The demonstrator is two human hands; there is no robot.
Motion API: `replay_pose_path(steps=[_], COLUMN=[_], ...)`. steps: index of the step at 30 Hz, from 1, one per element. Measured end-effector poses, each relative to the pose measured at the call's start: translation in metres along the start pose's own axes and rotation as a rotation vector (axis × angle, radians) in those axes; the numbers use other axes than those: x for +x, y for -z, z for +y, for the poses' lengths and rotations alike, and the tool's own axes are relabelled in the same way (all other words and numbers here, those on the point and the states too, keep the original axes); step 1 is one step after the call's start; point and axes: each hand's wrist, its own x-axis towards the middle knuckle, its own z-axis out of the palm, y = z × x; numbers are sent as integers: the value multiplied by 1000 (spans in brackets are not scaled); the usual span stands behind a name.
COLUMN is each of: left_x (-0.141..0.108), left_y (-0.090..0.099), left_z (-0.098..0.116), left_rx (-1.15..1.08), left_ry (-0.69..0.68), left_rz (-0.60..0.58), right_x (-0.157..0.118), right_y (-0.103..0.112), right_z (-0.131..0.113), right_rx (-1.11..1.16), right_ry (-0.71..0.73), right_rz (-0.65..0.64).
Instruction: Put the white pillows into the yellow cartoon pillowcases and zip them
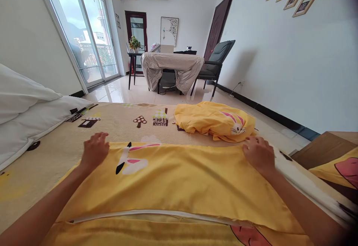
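A yellow cloth (179,178) with a white rabbit print is spread over the bed, and a pale zipper strip (145,212) runs across its near part. My left hand (95,149) is at the cloth's far left corner, fingers curled; whether they pinch the edge is hidden. At the far right corner is my right hand (258,153), its fingers bent downward against the cloth, their tips partly hidden. Just beyond the right half lies a bunched yellow cloth (212,121) with a rabbit face.
The bed has a beige patterned cover (120,123). White bedding (25,104) is piled at the left. A cardboard box (324,149) stands at the right, with more yellow fabric (341,169) beside it. Farther off are a covered table (173,61) and a dark chair (216,61).
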Motion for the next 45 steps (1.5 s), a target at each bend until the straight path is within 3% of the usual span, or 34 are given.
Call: replay_pose_path(steps=[2,3,5,8,10,12,16,18,20,22,24,26,27,30,32,34,35,36,38,43,45], left_x=[-25,-40,-67,-88,-83,-68,-39,-34,-35,-41,-51,-65,-73,-100,-116,-125,-126,-124,-116,-95,-95], left_y=[-4,-7,-14,-25,-31,-35,-34,-27,-18,-7,3,10,12,11,6,-2,-5,-8,-12,-6,3], left_z=[44,68,112,142,128,91,-8,-47,-69,-72,-57,-26,-5,68,110,131,131,123,89,-41,-78], left_rx=[-84,-145,-247,-296,-271,-228,-115,-30,70,156,194,165,122,-87,-190,-216,-214,-207,-168,52,137], left_ry=[-275,-457,-696,-770,-712,-611,-281,-142,-20,52,31,-85,-162,-496,-606,-622,-605,-574,-470,-136,-58], left_rz=[-55,-128,-217,-317,-358,-355,-320,-334,-353,-296,-170,-91,-114,-266,-349,-380,-378,-368,-341,-350,-328], right_x=[-35,-57,-101,-144,-145,-127,-78,-61,-52,-49,-55,-70,-82,-130,-161,-181,-185,-185,-173,-134,-127], right_y=[-7,-10,-17,-26,-30,-32,-29,-23,-15,-8,-3,0,1,-3,-8,-12,-14,-14,-12,5,14], right_z=[-43,-67,-114,-156,-153,-129,-45,-4,26,40,34,9,-11,-83,-126,-151,-155,-152,-132,-38,-6], right_rx=[32,104,218,255,199,117,-48,-162,-297,-415,-459,-392,-317,-15,173,241,235,208,120,-105,-172], right_ry=[290,415,643,773,755,704,516,386,265,150,131,237,326,555,689,762,772,763,693,385,299], right_rz=[-13,-103,-336,-615,-681,-661,-538,-456,-385,-290,-165,-110,-137,-394,-535,-610,-629,-634,-620,-508,-464])
